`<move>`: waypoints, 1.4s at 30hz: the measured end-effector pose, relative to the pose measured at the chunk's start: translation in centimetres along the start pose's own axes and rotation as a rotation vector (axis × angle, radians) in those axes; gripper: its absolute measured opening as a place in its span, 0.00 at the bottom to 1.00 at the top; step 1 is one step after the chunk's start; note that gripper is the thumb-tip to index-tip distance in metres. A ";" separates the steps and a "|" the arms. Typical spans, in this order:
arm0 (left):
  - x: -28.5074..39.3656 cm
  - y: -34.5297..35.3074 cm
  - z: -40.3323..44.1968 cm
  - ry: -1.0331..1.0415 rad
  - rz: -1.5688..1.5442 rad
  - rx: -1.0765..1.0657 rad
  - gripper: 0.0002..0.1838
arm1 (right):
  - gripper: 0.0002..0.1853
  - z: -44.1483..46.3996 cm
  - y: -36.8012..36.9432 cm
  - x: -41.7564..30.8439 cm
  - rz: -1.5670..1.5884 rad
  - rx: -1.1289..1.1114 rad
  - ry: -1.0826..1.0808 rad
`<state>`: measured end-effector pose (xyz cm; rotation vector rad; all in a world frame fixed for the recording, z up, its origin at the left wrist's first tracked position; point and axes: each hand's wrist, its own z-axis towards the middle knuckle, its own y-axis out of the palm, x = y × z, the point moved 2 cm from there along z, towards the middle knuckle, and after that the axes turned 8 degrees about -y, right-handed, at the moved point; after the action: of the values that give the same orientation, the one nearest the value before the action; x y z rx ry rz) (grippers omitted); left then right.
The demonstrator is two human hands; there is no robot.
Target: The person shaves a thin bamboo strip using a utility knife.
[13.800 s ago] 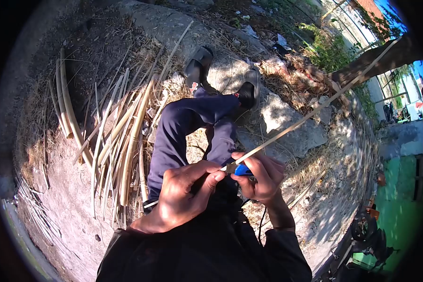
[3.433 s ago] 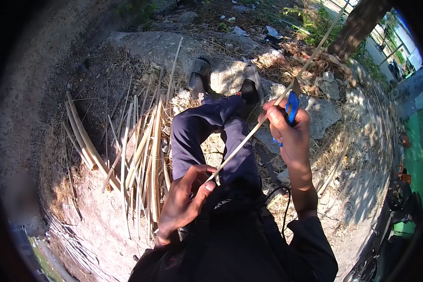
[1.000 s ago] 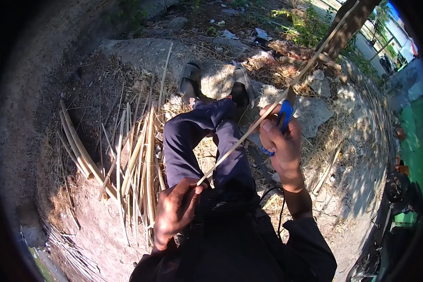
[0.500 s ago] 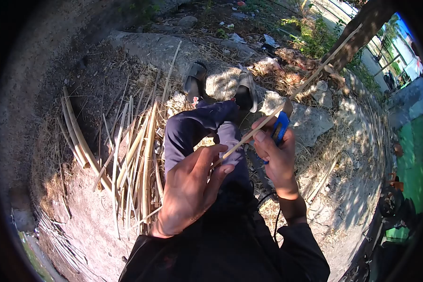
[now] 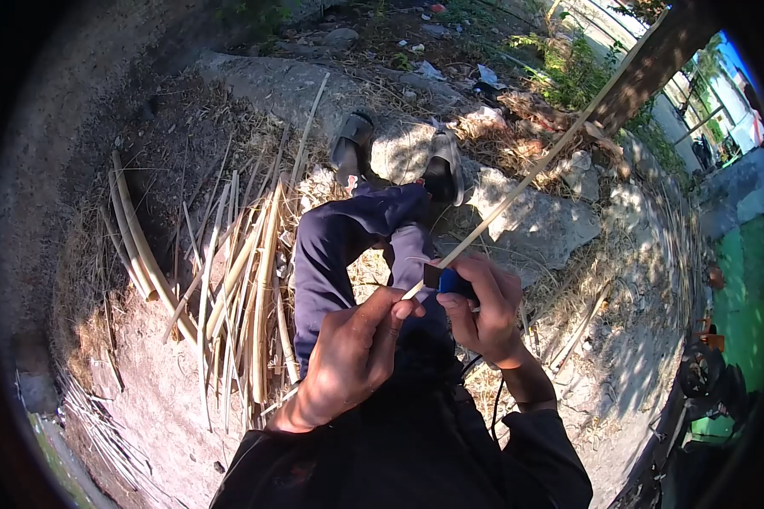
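Note:
A long, thin bamboo strip (image 5: 518,191) slants from my lap up toward the tree at upper right. Its near end is pinched between the thumb and fingers of my left hand (image 5: 344,365). My right hand (image 5: 494,316) is closed around the blue handle of a knife (image 5: 456,285). The short, dark blade lies against the strip, just beyond my left fingertips. A thin curl, perhaps a shaving, shows above the blade. Part of the handle is hidden by my right fingers.
A heap of split bamboo strips (image 5: 250,314) lies left of my legs, with thicker curved pieces (image 5: 140,237) farther left. Flat rocks (image 5: 539,220) are right of my feet. A tree trunk (image 5: 654,81) leans at upper right, and dark objects (image 5: 705,373) stand at the right edge.
My right hand and the knife have come down and nearer to my left hand, the blade now close to the strip's near end. My left fingers have closed tighter on the strip.

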<state>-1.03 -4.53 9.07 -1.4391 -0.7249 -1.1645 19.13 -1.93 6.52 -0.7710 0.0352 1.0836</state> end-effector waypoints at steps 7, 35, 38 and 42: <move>-0.3 0.2 -0.7 -0.081 -0.055 -0.019 0.06 | 0.17 0.1 -0.3 -0.1 -0.090 0.045 -0.077; -4.9 1.6 -2.7 -0.107 0.117 0.108 0.01 | 0.28 -1.1 -1.1 6.9 0.727 0.368 0.635; -4.9 1.8 -2.3 -0.082 0.146 0.117 0.01 | 0.20 -0.8 -0.4 5.8 0.794 0.281 0.656; -3.9 1.2 -2.0 -0.054 0.171 0.081 0.09 | 0.13 -1.4 -0.4 6.1 0.834 0.328 0.688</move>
<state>-1.72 -6.09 4.83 -1.4392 -0.6646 -0.9585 22.98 1.89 3.35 -0.8098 1.1756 1.4803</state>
